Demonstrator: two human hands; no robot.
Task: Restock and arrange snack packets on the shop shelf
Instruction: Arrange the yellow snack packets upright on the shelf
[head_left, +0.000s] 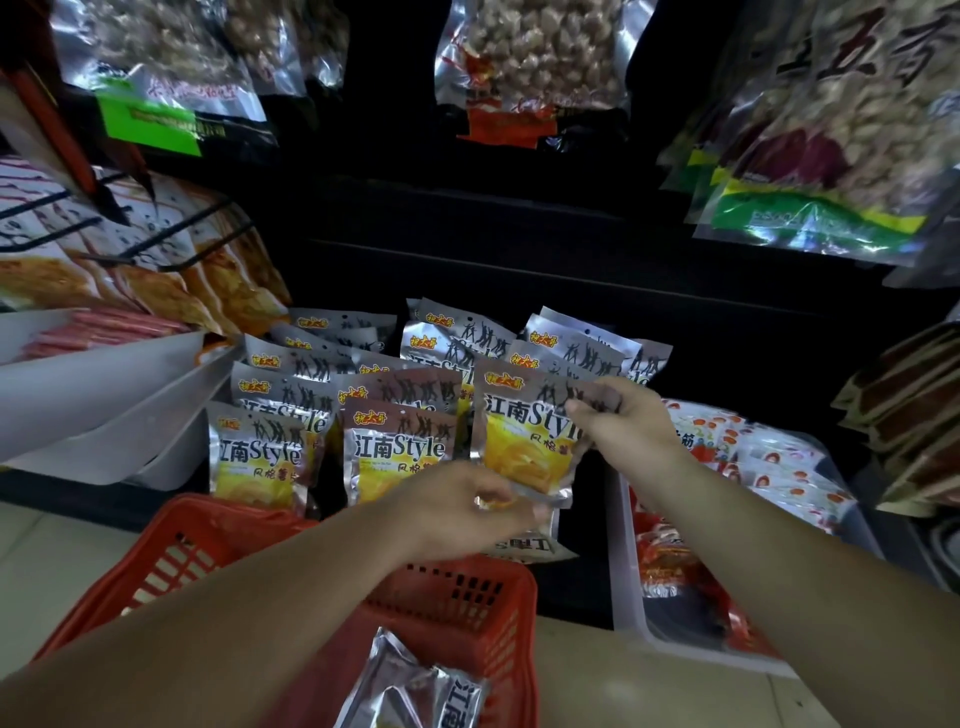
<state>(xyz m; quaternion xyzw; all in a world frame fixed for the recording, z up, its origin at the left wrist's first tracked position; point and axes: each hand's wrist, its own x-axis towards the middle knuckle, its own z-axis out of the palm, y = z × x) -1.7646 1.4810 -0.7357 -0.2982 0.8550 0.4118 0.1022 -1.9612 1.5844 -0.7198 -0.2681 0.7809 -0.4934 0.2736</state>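
Snack packets (400, 447) behind basket (457, 597) (tray (626, 582) to right).

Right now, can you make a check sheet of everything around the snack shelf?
Surface: dark shelf; packet rows standing on it.
Job's things: held packet upright before the right row; spare packet lying in red basket.
Clutter: white tray of red-and-white packets, right.
Grips: left hand pinches held packet's bottom edge; right hand pinches its top corner.
Cables: nothing seen.
Surroundings: nut bags hanging above.
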